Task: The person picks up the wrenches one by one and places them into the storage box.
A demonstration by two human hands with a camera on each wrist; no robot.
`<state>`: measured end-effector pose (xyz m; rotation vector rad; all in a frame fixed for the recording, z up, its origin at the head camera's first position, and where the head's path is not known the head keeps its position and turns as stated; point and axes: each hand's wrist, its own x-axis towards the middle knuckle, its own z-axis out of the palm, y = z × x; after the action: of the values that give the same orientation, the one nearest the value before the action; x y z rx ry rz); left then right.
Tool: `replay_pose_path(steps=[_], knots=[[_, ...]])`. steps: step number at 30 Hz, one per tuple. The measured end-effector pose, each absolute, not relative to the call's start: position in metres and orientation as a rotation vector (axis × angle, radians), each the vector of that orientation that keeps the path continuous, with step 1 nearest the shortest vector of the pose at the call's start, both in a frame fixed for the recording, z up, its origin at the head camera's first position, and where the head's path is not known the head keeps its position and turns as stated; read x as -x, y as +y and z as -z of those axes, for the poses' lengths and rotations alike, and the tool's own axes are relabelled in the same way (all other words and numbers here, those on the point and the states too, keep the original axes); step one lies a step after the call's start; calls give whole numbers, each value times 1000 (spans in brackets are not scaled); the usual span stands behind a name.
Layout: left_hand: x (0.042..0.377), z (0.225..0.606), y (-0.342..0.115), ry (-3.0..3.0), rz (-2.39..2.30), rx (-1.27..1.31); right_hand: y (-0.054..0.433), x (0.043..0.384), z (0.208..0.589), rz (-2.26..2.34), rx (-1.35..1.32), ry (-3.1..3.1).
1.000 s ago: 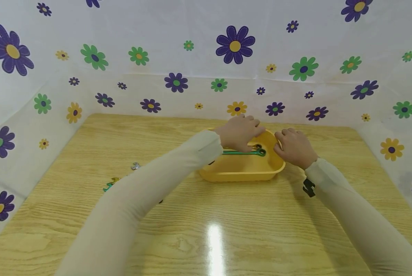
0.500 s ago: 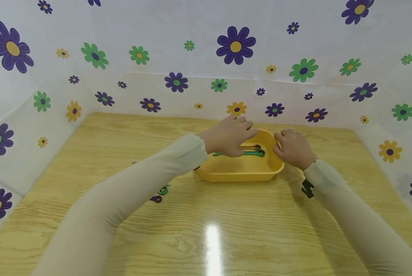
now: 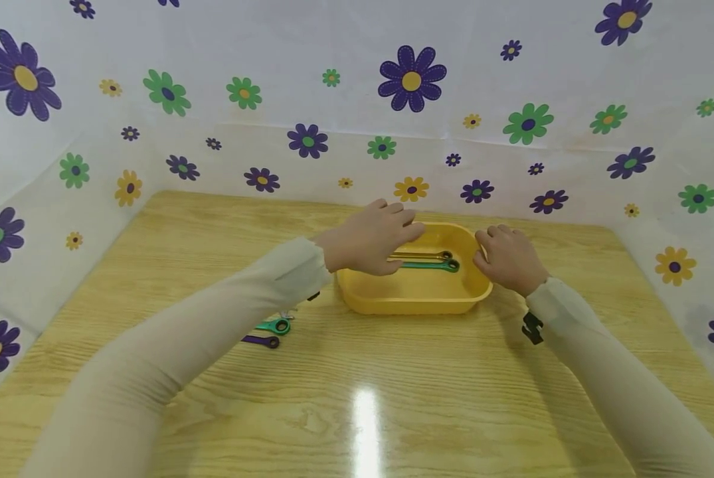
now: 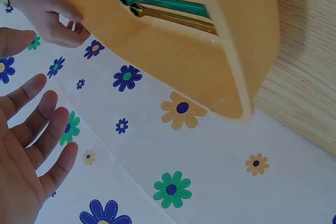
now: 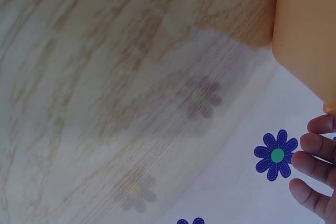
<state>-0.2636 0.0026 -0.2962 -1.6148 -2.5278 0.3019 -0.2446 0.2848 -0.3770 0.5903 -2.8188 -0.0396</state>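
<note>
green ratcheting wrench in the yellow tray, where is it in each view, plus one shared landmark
Head: green ratcheting wrench just right of centre, partly hidden by the left hand.
Left wrist: top centre, beside the gold wrench.
Right wrist: not in it.
Shared landmark: the yellow tray, upper right in the right wrist view.

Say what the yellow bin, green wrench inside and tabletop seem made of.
Yellow bin: probably plastic, satin, with evenly coloured, smoothly rounded walls.
Green wrench: likely metal with a glossy coloured finish, judging by its bright highlights.
Tabletop: glossy wood or wood-look laminate; grain and a bright reflection show.
</note>
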Motion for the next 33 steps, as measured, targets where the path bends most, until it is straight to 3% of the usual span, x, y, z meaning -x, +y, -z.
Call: replay_pose_path(steps=[33], knots=[[255, 338, -127, -2619, -54, 1424, 287, 247, 379, 29, -588, -2840]])
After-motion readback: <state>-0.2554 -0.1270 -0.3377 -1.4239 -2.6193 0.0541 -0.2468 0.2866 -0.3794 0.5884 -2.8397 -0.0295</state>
